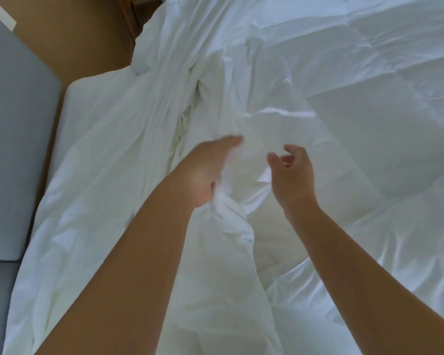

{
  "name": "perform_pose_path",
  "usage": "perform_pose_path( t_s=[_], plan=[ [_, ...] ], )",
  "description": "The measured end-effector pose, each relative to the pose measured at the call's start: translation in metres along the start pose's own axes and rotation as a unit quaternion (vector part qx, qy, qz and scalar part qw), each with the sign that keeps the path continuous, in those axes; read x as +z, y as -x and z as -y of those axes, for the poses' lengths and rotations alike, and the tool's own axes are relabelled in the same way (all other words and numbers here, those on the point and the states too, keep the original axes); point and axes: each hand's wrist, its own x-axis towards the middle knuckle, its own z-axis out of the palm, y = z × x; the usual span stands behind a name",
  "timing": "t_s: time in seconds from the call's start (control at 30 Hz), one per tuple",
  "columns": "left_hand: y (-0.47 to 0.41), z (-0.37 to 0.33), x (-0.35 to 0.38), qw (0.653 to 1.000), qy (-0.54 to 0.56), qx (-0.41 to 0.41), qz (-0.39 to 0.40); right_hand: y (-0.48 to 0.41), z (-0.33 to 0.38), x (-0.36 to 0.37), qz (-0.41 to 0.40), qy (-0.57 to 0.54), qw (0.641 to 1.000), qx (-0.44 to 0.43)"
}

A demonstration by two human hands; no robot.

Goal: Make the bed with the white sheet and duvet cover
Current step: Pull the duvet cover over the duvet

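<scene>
Brown floor (69,34) at top left, grey padded furniture (13,149) down the left edge. White mattress (87,103) corner shows beside it. Quilted duvet (369,111) covers the right side of the bed. Thin, crumpled duvet cover (118,180) lies over the left side, bunched in a ridge up the middle. Person's left hand (203,175) grips a bunch of the cover, fingers curled round it, fabric hanging below the fist. Right hand (292,175) is just beside it, apart, above the duvet, fingers loosely curled and spread, holding nothing. Both hands motion-blurred; right-hand contact with the bedding cannot be told.
</scene>
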Motion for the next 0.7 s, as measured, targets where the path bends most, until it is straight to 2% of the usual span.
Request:
perform_pose_path(
  t_s=[0.03, 0.07, 0.1, 0.13, 0.17, 0.23, 0.27, 0.3, 0.33, 0.4, 0.47, 0.53, 0.6, 0.7],
  plan=[
    [0.005, 0.0, 0.01, 0.999, -0.051, 0.004, 0.012, 0.011, 0.01, -0.002, 0.072, -0.069, 0.995, -0.024],
    [0.008, 0.0, 0.017, 0.997, -0.072, 0.01, 0.017, 0.025, 0.019, -0.004, 0.177, -0.169, 0.97, -0.007],
    [0.011, 0.0, 0.022, 0.998, -0.06, 0.014, 0.016, 0.037, 0.02, -0.006, 0.293, -0.256, 0.921, 0.03],
    [0.015, 0.0, 0.026, 0.999, -0.03, 0.019, 0.016, 0.049, 0.018, -0.008, 0.383, -0.283, 0.876, 0.072],
    [0.018, 0.0, 0.026, 0.999, -0.007, 0.028, 0.02, 0.06, 0.013, -0.01, 0.456, -0.247, 0.849, 0.102],
    [0.023, 0.011, 0.019, 0.998, -0.044, 0.035, 0.015, 0.08, -0.001, -0.021, 0.575, -0.093, 0.803, 0.129],
    [0.026, 0.021, 0.015, 0.996, -0.08, 0.032, -0.004, 0.087, -0.007, -0.028, 0.636, -0.029, 0.761, 0.128],
    [0.03, 0.035, 0.011, 0.991, -0.126, 0.024, -0.041, 0.089, -0.015, -0.036, 0.666, 0.013, 0.735, 0.128],
    [0.034, 0.052, 0.007, 0.979, -0.178, 0.015, -0.095, 0.088, -0.018, -0.047, 0.671, 0.044, 0.728, 0.134],
    [0.05, 0.088, 0.009, 0.944, -0.262, -0.017, -0.201, 0.078, -0.019, -0.07, 0.651, 0.08, 0.74, 0.148],
    [0.064, 0.118, 0.022, 0.943, -0.254, -0.07, -0.201, 0.069, -0.017, -0.087, 0.648, 0.099, 0.744, 0.131],
    [0.07, 0.134, 0.039, 0.974, -0.138, -0.093, -0.152, 0.065, -0.015, -0.096, 0.643, 0.118, 0.745, 0.132],
    [0.076, 0.132, 0.055, 0.983, -0.077, -0.049, -0.16, 0.063, -0.013, -0.101, 0.64, 0.113, 0.744, 0.154],
    [0.089, 0.116, 0.065, 0.97, -0.065, 0.087, -0.218, 0.07, -0.007, -0.103, 0.657, 0.033, 0.741, 0.139]
  ],
)
